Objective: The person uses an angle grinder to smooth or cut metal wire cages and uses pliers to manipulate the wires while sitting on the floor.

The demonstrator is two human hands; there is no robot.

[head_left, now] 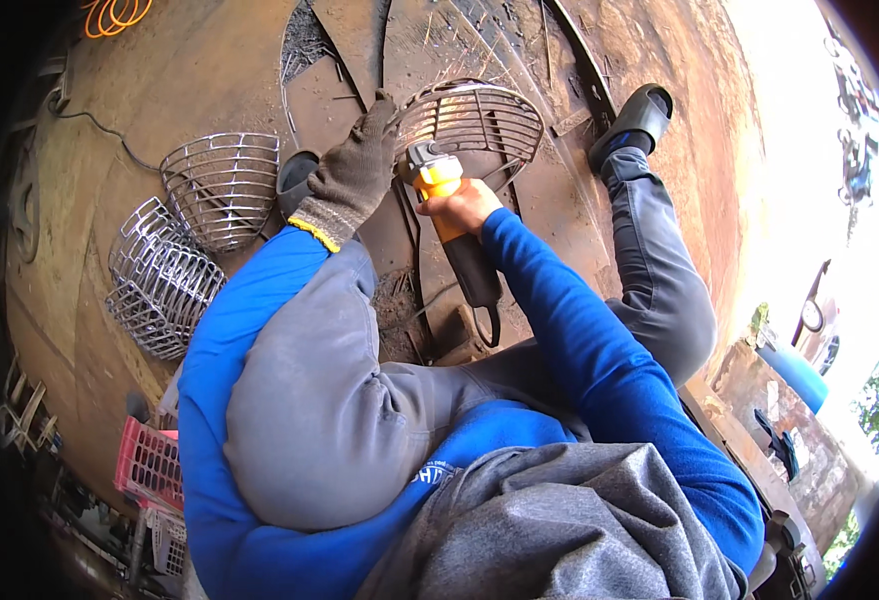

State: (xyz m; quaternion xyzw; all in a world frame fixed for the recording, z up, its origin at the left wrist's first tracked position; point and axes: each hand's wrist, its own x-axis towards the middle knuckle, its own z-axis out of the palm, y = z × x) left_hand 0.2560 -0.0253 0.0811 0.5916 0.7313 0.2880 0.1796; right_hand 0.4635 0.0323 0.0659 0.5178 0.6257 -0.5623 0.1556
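My right hand [464,207], bare, is wrapped round the yellow and black body of an angle grinder [451,235]. The grinder's head meets the near left part of a dark, curved wire basket [474,118], and thin orange streaks like sparks show beyond it. My left hand [352,172], in a dark knitted glove with a yellow cuff edge, closes on the basket's left rim. Its fingertips are partly hidden from view. The basket lies tilted on the brown metal plates between my feet. The grinder's disc cannot be made out.
Shiny wire baskets stand at the left, one [221,190] beside a stacked group [164,280]. A dark cable [109,128] runs behind them. An orange coiled hose [114,15] lies at the far left. A pink crate [149,462] stands near left. Curved metal strips [584,55] lie beyond the basket.
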